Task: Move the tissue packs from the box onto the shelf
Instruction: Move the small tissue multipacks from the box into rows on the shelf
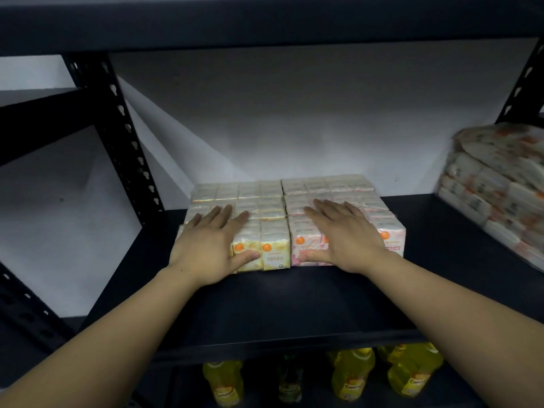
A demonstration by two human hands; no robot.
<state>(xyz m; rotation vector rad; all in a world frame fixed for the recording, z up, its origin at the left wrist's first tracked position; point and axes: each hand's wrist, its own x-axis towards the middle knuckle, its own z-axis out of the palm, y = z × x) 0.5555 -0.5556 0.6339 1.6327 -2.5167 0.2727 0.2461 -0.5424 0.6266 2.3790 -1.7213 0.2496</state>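
Left hand (206, 245) flat, fingers spread, on yellow plastic-wrapped tissue block (259, 231); right hand (344, 240) likewise on pink block (306, 240), both on dark metal shelf (294, 295). Risk: uneven push skews rows, slick wrap slips.

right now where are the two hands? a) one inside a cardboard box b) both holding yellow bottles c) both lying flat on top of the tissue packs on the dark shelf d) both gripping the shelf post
c: the left hand lies on the yellow-patterned plastic-wrapped tissue packs and the right hand on the pink-patterned plastic-wrapped tissue packs, fingers straight on top and thumbs on the front faces, on the dark metal shelf.
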